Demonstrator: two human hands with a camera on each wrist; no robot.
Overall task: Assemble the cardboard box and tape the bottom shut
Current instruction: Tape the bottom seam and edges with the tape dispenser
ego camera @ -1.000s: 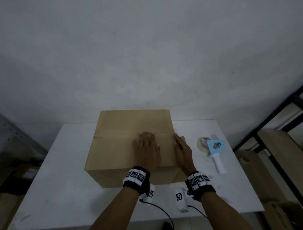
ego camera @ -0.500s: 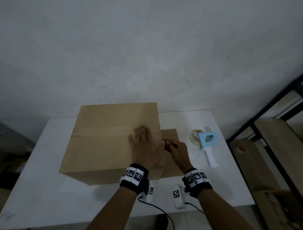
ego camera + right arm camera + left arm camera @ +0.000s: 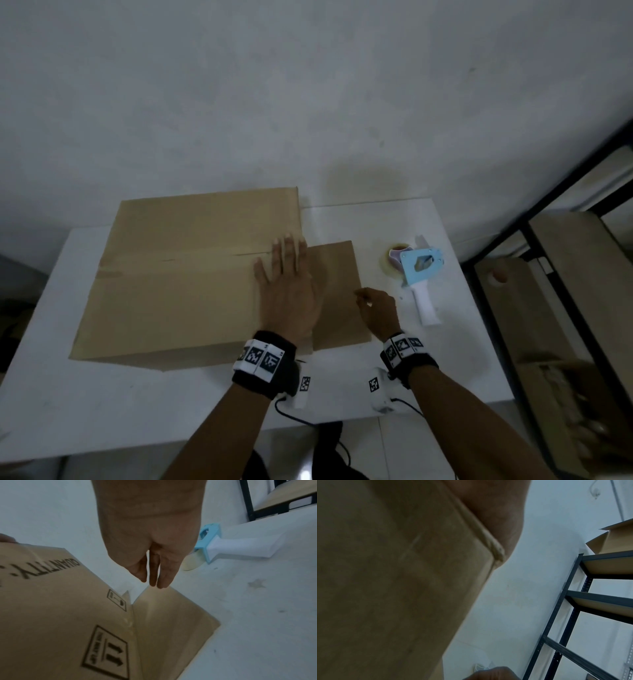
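The cardboard box (image 3: 178, 274) lies on the desk (image 3: 394, 226), its two top flaps folded together under the flat, spread left hand (image 3: 291, 294). The right hand (image 3: 376, 308), fingers straight and seemingly empty, hovers by the loose side flap (image 3: 339, 294). Next it should probably take the tape dispenser (image 3: 419, 274) nearby to seal the seam.

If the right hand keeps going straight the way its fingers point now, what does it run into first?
Most likely the side flap: the right hand points its fingertips at the flap's far corner, almost touching. Past that lies bare table. The tape dispenser sits off to the side.
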